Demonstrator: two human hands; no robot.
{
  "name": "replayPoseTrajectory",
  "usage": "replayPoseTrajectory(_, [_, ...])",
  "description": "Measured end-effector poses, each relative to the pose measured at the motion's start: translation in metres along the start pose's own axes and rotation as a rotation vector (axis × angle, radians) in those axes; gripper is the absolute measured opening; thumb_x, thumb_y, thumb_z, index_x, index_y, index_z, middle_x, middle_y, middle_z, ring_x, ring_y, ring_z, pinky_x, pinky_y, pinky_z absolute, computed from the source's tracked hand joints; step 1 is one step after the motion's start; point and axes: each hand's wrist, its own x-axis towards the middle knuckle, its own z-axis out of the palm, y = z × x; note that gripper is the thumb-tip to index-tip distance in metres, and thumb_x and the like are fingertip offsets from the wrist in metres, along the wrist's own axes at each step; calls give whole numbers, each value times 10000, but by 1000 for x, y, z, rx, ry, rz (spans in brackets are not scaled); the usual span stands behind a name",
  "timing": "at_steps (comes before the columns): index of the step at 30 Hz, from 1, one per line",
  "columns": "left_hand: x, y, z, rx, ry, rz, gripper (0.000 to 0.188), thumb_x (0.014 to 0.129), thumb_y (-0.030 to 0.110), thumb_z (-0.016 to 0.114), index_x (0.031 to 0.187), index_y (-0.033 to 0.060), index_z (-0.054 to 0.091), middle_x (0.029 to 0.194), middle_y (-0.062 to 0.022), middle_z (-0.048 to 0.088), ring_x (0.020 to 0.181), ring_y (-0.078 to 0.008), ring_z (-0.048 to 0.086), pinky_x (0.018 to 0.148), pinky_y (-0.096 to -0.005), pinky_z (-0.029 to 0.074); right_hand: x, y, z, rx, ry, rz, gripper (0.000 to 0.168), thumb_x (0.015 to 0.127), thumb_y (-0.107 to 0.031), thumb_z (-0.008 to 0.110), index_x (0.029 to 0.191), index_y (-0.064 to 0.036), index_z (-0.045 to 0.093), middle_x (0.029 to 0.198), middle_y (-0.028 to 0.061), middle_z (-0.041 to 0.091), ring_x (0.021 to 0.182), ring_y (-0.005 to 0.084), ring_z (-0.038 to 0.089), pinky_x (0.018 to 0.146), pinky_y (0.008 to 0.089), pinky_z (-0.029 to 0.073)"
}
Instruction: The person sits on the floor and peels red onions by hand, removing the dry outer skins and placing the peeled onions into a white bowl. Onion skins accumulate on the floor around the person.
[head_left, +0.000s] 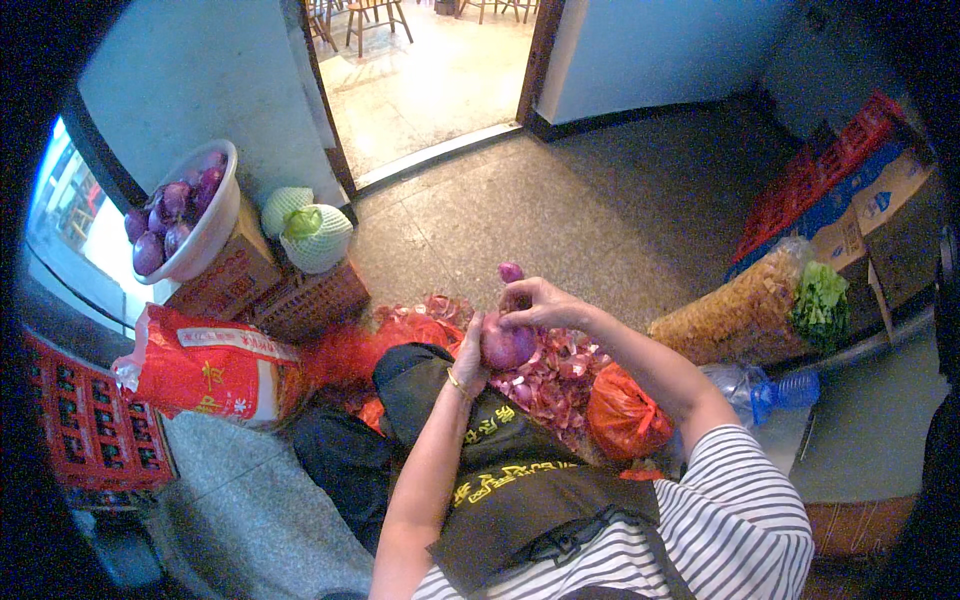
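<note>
My left hand (470, 358) cups a red onion (510, 343) from its left side, above my apron-covered lap. The fingers of my right hand (541, 303) are bent in a pinch at the top of the same onion; what lies between the fingertips is too small to make out. Just beyond the right hand shows a small purple onion or onion piece (511, 271). Below and around my hands, a heap of loose red onion skins (555, 382) covers the floor. A knotted red plastic bag (628, 412) sits right of the heap.
At left, a white basin (231, 195) of red onions stands on a cardboard box (225, 274). Net-wrapped green vegetables (319, 238) top a brown crate (311, 300). A red sack (217, 367) and bottle crate (97, 420) are nearer. Right are a filled clear bag (731, 300) and leafy greens (821, 306).
</note>
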Motion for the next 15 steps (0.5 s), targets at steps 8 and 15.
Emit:
replayPoseTrajectory(8, [3,-9,-11,590,322,260,770,686,395,783,1240,35,388,1185,-122,548,1076,-243,568,920,-379,471,2,6,10,277,167,21,93,790,-94,659,860,-47,621,707,10,625,659,85,583,579,270,470])
replayPoseTrajectory(15, [-2,-2,3,1054,609,319,913,538,442,834,1212,19,388,1127,-197,572,1026,-307,590,890,-383,473,-11,3,48,-169,417,-58,101,772,-71,556,854,-50,610,697,82,628,640,200,624,588,330,489])
